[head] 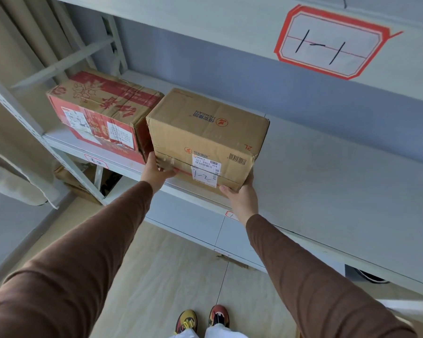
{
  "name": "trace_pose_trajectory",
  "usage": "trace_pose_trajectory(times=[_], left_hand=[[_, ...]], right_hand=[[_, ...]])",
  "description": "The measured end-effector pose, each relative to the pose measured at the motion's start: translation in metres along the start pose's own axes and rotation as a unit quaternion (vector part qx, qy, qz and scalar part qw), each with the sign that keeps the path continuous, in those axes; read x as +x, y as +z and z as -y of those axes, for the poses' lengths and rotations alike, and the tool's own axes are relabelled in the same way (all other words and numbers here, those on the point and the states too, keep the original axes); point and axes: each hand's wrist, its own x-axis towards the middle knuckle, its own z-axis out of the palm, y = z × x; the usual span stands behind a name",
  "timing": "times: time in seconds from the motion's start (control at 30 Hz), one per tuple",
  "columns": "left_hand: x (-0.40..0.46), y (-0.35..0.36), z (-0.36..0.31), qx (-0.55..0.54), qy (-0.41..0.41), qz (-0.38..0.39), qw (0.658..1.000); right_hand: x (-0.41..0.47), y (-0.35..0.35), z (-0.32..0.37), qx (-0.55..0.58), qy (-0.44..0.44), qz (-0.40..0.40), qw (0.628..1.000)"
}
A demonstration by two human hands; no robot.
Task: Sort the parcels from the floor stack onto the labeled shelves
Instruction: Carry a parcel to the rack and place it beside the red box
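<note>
I hold a brown parcel marked "1-2" with both hands at the front lip of the middle shelf, its near lower edge at or just past that lip, just right of a red printed box; the shelf beam above carries a label reading "1-1". My left hand grips the near left bottom corner, fingers curled under, and my right hand cups the near right bottom corner with its thumb on the front face. The parcel lies straight ahead of my fingers, long axis running left to right along the shelf, so I judge the next push goes directly away from me, both hands equally near.
</note>
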Motion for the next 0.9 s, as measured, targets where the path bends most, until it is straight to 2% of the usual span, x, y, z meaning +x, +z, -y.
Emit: trace_pose_trajectory(times=[0.33,0.47,0.67,0.77,0.9], left_hand=[[-0.011,0.004,0.010,-0.008,-0.014,-0.022,1.000],[-0.031,0.011,0.012,-0.009,-0.037,-0.040,0.998],[-0.084,0.043,0.011,-0.031,-0.019,-0.071,0.997],[-0.115,0.073,0.007,-0.026,-0.002,-0.059,0.998],[-0.148,0.119,0.001,0.004,0.033,0.000,0.999]], right_hand=[[-0.010,-0.003,0.001,0.006,-0.011,-0.011,1.000],[-0.030,-0.014,0.006,0.018,0.009,0.000,1.000],[-0.055,-0.019,-0.019,0.009,0.003,-0.016,1.000],[-0.071,-0.032,-0.033,0.018,-0.002,-0.025,1.000],[-0.090,-0.063,-0.055,0.015,0.000,-0.056,0.998]])
